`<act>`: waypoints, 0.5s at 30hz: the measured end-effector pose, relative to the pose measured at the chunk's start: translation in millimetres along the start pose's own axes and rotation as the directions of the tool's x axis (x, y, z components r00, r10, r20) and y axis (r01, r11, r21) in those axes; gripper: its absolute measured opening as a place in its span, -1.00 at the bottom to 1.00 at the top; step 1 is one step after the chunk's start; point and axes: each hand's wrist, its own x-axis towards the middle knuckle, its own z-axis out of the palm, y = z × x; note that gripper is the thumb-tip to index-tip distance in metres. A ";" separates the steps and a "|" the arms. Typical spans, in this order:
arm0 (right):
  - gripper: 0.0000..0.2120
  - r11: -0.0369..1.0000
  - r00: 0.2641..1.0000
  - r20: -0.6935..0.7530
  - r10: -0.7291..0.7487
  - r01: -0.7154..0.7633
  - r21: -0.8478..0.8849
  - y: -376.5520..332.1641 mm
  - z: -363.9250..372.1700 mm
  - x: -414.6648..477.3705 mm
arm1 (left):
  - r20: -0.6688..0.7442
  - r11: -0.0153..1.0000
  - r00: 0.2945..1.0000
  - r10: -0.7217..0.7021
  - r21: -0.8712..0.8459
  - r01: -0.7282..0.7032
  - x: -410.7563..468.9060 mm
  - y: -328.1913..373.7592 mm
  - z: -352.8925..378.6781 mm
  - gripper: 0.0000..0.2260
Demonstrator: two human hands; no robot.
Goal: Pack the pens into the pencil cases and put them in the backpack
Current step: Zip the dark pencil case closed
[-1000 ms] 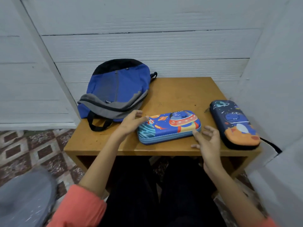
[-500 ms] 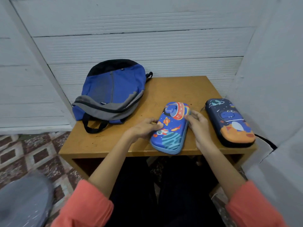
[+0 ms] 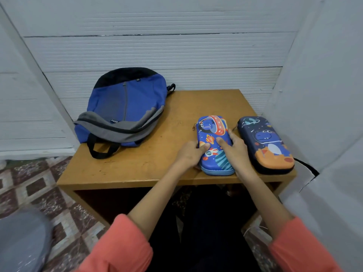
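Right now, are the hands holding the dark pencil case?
No, both the left hand and right hand grip the bright blue pencil case.

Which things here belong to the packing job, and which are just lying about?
Job: bright blue pencil case, gripped by left hand and right hand; dark blue pencil case; backpack. No pens in view.
Not part of it: wooden table, blurred grey object lower left, tiled floor.

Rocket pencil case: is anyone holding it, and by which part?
Both hands grip the case by its long sides: left hand on the left edge, right hand on the right, thumbs on top.
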 end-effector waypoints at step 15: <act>-0.46 0.957 1.000 -0.029 -0.006 -0.002 -0.291 11.3 -26.4 10.2 | -0.003 0.998 1.000 0.020 0.065 -0.020 13.0 13.4 31.9 -0.61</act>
